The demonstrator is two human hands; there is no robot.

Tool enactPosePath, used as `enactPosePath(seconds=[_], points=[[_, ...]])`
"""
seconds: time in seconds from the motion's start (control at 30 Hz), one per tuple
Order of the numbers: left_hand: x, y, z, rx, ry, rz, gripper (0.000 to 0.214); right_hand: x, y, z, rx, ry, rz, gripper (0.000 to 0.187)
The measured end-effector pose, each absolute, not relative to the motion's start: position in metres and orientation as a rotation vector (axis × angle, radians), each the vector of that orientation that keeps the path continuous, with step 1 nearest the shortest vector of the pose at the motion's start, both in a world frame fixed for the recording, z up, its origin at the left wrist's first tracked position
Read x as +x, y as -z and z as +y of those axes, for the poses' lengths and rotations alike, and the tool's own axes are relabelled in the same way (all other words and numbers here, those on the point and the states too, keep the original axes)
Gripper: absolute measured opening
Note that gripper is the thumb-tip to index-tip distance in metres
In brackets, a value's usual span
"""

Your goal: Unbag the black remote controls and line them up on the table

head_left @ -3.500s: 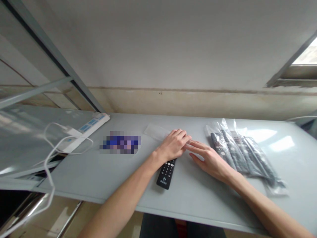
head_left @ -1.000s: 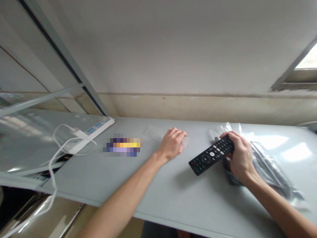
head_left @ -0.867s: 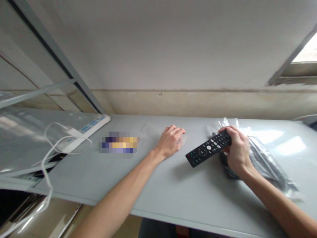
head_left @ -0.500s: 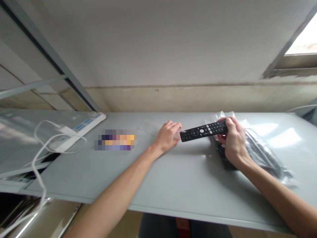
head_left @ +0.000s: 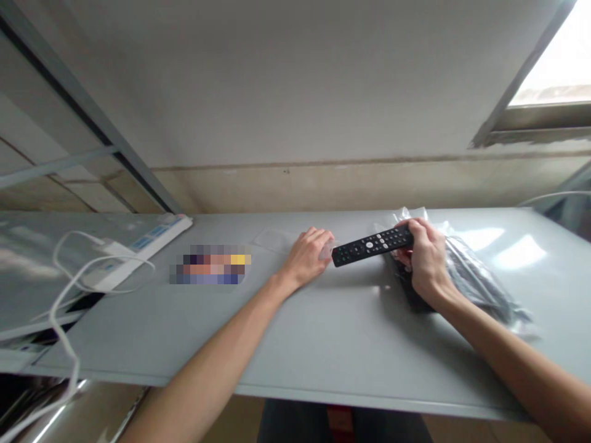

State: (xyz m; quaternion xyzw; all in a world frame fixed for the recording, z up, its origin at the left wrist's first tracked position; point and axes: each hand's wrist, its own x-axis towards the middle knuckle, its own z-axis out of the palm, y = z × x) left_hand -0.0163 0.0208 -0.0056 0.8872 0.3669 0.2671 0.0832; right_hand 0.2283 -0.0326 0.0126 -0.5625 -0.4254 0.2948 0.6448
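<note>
My right hand (head_left: 427, 258) wraps the end of a black remote (head_left: 372, 245), its fingers closed together around the casing, and the remote appears to sit just above the grey table (head_left: 138, 351), nearly level. Its tip points left, ending just beside my left hand (head_left: 307, 257), whose fingers are curled and pressed together at a small clear piece (head_left: 327, 250); whether they pinch it, I cannot tell. A firm, even wrap around the casing keeps the slim body steady, and a loose wrist lets me bring the tip in without knocking that piece. The remote is matte, with rows of small buttons around a round pad. To the right of frame, a crinkled clear bag (head_left: 480, 271) holds dark remotes, and a flat clear sheet (head_left: 272, 240) lies behind my left hand. At upper left sit a white power strip (head_left: 152, 237) and a looped white cable (head_left: 69, 271)
</note>
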Motion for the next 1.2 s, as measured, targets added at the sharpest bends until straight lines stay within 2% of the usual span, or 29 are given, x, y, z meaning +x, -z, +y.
enactPosePath(seconds=[0.1,0.3,0.53,0.87,1.2], points=[[-0.016,0.004,0.019,2.661,-0.775,1.093,0.008,0.227,-0.013,-0.033,-1.268,-0.679,-0.947,0.022],[-0.015,0.001,0.016,2.602,-0.821,1.133,0.021,0.223,-0.018,-0.038,-1.276,-0.665,-0.997,0.013],[-0.015,0.006,0.017,2.551,-0.908,1.141,0.017,0.229,-0.021,-0.037,-1.253,-0.612,-0.951,0.017],[-0.016,0.012,0.019,2.576,-0.967,1.033,0.033,0.235,-0.016,-0.031,-1.203,-0.670,-0.866,0.014],[-0.015,0.012,0.017,2.463,-1.019,1.084,0.025,0.231,-0.019,-0.033,-1.228,-0.703,-0.817,0.013]])
